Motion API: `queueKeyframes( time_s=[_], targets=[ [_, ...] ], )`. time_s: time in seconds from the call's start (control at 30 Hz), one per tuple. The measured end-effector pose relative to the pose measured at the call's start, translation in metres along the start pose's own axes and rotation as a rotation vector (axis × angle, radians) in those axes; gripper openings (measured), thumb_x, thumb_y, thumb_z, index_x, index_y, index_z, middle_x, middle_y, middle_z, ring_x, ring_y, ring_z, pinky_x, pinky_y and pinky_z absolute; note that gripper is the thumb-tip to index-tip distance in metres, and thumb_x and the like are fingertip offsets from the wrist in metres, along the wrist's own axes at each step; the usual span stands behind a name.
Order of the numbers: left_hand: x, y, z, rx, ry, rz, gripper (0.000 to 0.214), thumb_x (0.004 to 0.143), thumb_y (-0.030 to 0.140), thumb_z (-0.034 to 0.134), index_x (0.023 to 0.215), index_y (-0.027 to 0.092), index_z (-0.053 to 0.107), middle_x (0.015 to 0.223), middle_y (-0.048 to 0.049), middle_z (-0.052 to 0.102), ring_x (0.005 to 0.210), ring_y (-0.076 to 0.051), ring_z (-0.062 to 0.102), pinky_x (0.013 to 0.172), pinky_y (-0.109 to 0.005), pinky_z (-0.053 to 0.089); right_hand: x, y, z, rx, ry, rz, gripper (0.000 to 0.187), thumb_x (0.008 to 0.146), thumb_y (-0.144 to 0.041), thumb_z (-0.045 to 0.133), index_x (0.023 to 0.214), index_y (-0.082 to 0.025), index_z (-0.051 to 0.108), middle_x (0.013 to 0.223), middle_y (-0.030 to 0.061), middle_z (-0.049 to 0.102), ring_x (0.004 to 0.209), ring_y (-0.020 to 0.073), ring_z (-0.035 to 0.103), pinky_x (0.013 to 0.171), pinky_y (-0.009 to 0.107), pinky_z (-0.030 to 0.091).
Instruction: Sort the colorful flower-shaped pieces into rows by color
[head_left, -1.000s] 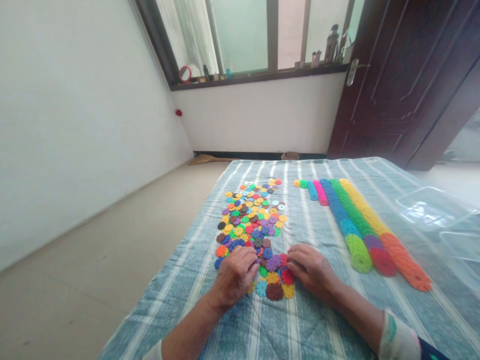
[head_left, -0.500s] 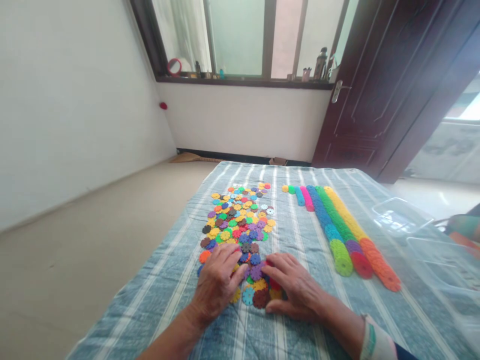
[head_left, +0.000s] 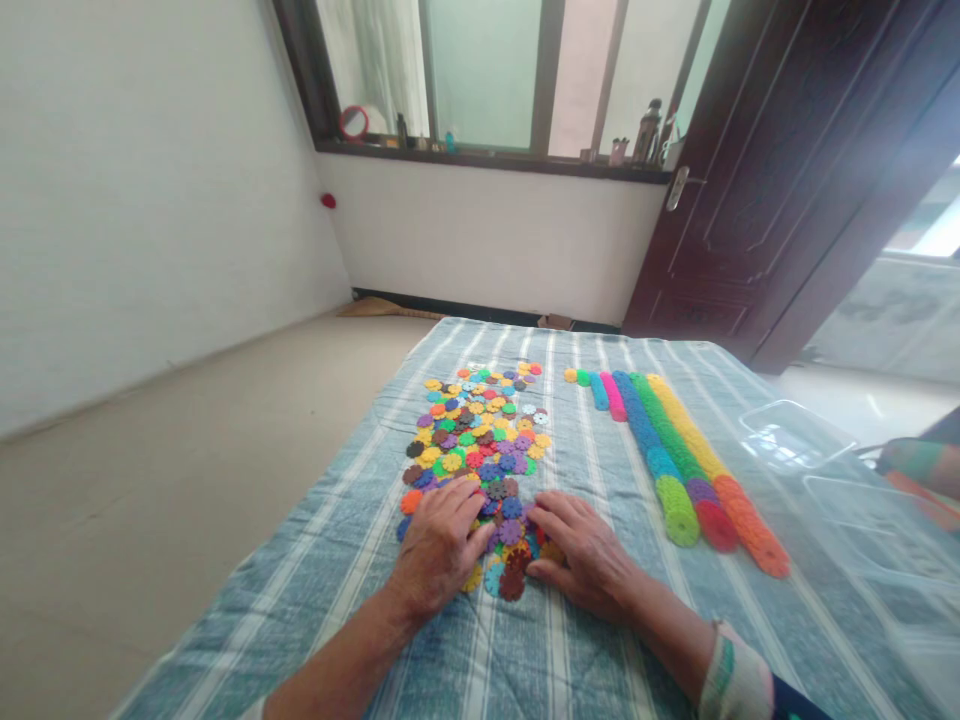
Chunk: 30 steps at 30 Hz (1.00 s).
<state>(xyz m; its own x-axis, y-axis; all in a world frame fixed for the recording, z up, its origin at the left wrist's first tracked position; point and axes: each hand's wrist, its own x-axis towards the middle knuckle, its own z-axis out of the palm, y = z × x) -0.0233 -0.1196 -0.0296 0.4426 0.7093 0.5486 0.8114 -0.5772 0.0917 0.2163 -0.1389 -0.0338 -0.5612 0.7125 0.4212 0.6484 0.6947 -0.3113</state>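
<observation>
A spread of mixed-colour notched plastic discs [head_left: 451,462] lies on the striped cloth in front of me. My left hand [head_left: 441,540] rests flat over the near left part of it, fingers extended and hiding some discs. At the near right edge, my right hand [head_left: 585,555] lies palm down with its fingers apart, touching discs and partly covering them. Between the hands a purple disc [head_left: 510,532], a light blue disc [head_left: 493,577] and a brown disc [head_left: 512,584] show. Neither hand grips anything that I can see.
Right of the loose discs lie long overlapping rows sorted by colour, among them a yellow row [head_left: 686,430] and a lime green stack [head_left: 679,515]. Clear plastic containers [head_left: 795,462] stand at the right on the striped cloth [head_left: 360,560]. A dark red door [head_left: 720,220] is beyond.
My right hand has shifted slightly left and away from me, pushing the nearby discs closer to the pile. My left hand stays in nearly the same place. The view has tilted slightly.
</observation>
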Motion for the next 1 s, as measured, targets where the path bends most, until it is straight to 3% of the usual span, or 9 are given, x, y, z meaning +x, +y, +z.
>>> queueKeyframes(
  time_s=[0.23, 0.47, 0.63, 0.73, 0.87, 1.0],
  targets=[
    [0.003, 0.005, -0.008, -0.053, 0.003, 0.041, 0.019, 0.081, 0.015, 0.062, 0.1, 0.017, 0.067, 0.11, -0.0106, 0.072, 0.106, -0.026, 0.065, 0.092, -0.044, 0.054, 0.014, 0.014, 0.004, -0.089, 0.01, 0.027, 0.034, 0.088, -0.036, 0.067, 0.118, -0.02, 0.061, 0.124, 0.0132, 0.06, 0.113, 0.0285, 0.057, 0.096, 0.045, 0.048],
    [0.005, 0.007, -0.014, -0.095, -0.032, 0.033, 0.01, 0.081, 0.012, 0.062, 0.089, 0.017, 0.065, 0.096, -0.0063, 0.072, 0.091, -0.022, 0.066, 0.084, -0.038, 0.056, 0.047, 0.035, 0.01, -0.149, -0.006, 0.113, 0.021, 0.091, -0.034, 0.064, 0.108, -0.021, 0.064, 0.113, 0.0098, 0.063, 0.108, 0.0252, 0.058, 0.094, 0.04, 0.047],
    [0.003, 0.008, -0.013, -0.079, -0.036, 0.061, 0.006, 0.083, 0.012, 0.06, 0.083, 0.017, 0.063, 0.084, -0.0046, 0.07, 0.082, -0.02, 0.064, 0.075, -0.034, 0.054, 0.063, 0.042, 0.013, -0.181, 0.068, 0.193, 0.017, 0.092, -0.03, 0.062, 0.104, -0.018, 0.066, 0.11, 0.0111, 0.065, 0.104, 0.026, 0.06, 0.092, 0.04, 0.048],
    [0.002, 0.009, -0.013, -0.066, -0.036, 0.073, 0.01, 0.086, 0.012, 0.056, 0.081, 0.017, 0.062, 0.078, -0.0039, 0.067, 0.078, -0.019, 0.062, 0.071, -0.032, 0.052, 0.062, 0.03, 0.014, -0.15, 0.101, 0.139, 0.02, 0.09, -0.03, 0.064, 0.106, -0.019, 0.067, 0.114, 0.0118, 0.065, 0.105, 0.0272, 0.06, 0.092, 0.041, 0.048],
    [0.002, 0.011, -0.015, -0.046, -0.024, 0.109, 0.016, 0.09, 0.013, 0.051, 0.079, 0.017, 0.062, 0.076, -0.0036, 0.065, 0.075, -0.019, 0.059, 0.07, -0.031, 0.05, 0.055, 0.01, 0.015, -0.07, 0.022, -0.037, 0.027, 0.087, -0.034, 0.069, 0.11, -0.022, 0.067, 0.117, 0.0094, 0.065, 0.109, 0.0273, 0.059, 0.095, 0.043, 0.047],
    [0.002, 0.012, -0.018, -0.028, -0.003, 0.122, 0.019, 0.088, 0.012, 0.05, 0.071, 0.018, 0.057, 0.07, -0.0022, 0.062, 0.068, -0.018, 0.055, 0.065, -0.031, 0.046, 0.05, 0.01, 0.015, -0.061, 0.031, -0.02, 0.025, 0.089, -0.033, 0.067, 0.11, -0.021, 0.067, 0.115, 0.0097, 0.066, 0.107, 0.0272, 0.06, 0.094, 0.043, 0.048]
  ],
)
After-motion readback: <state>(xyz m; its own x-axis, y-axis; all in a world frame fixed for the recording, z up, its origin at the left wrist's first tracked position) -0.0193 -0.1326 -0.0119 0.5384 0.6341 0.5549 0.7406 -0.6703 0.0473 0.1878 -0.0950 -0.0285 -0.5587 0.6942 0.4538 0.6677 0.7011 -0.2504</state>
